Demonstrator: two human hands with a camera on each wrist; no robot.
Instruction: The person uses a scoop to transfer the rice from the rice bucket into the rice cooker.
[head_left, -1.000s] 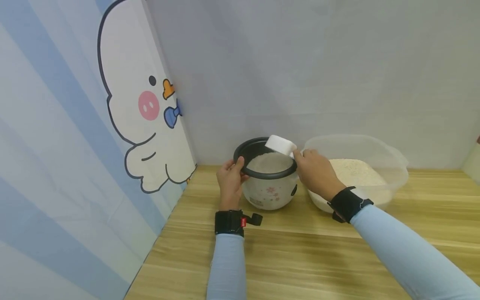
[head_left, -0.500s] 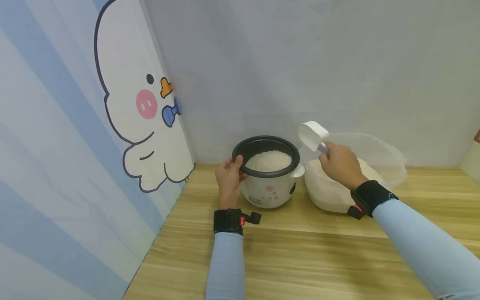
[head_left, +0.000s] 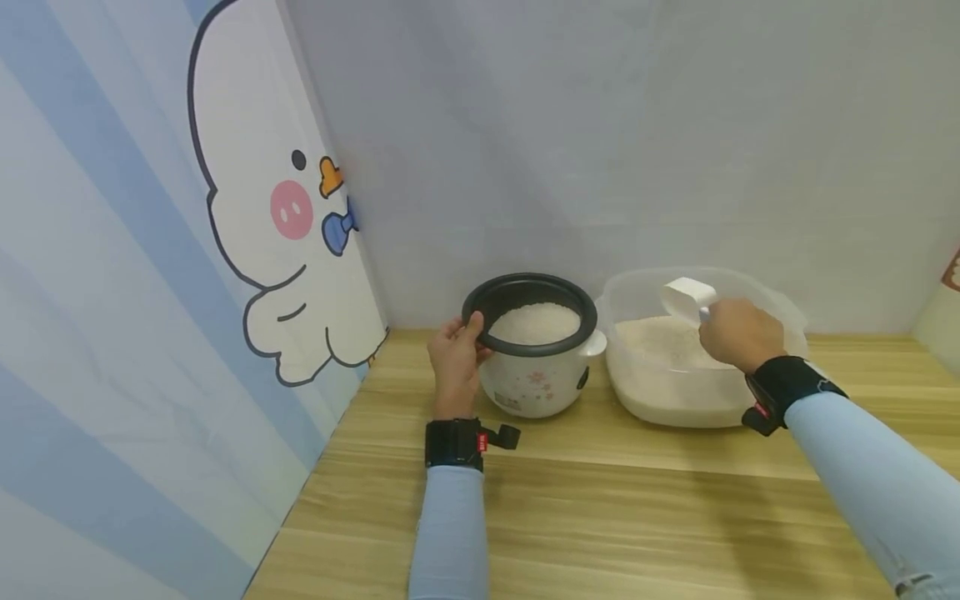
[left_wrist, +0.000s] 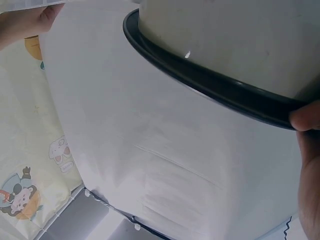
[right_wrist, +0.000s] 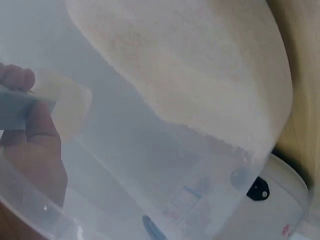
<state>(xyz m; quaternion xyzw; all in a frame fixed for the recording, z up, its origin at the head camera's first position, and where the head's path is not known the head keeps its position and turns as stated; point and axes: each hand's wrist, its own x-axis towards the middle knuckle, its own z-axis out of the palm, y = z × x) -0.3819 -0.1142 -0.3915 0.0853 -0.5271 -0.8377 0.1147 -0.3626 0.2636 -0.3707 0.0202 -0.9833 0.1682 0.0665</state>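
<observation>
Step in hand, judged: refill of scoop between rice transfers.

Left hand (head_left: 452,360) grips black rim of small white flower-print rice cooker pot (head_left: 534,367), thumb over left edge; pot stands on wooden counter (head_left: 600,500), heaped with white rice (head_left: 536,322).

Right hand (head_left: 741,334) pinches handle of white plastic scoop (head_left: 686,298), held over clear plastic tub of rice (head_left: 780,304), just right of pot; scoop mouth faces left-down.

Next move calls for dipping scoop into tub rice; pot near full, spill risk.
</observation>
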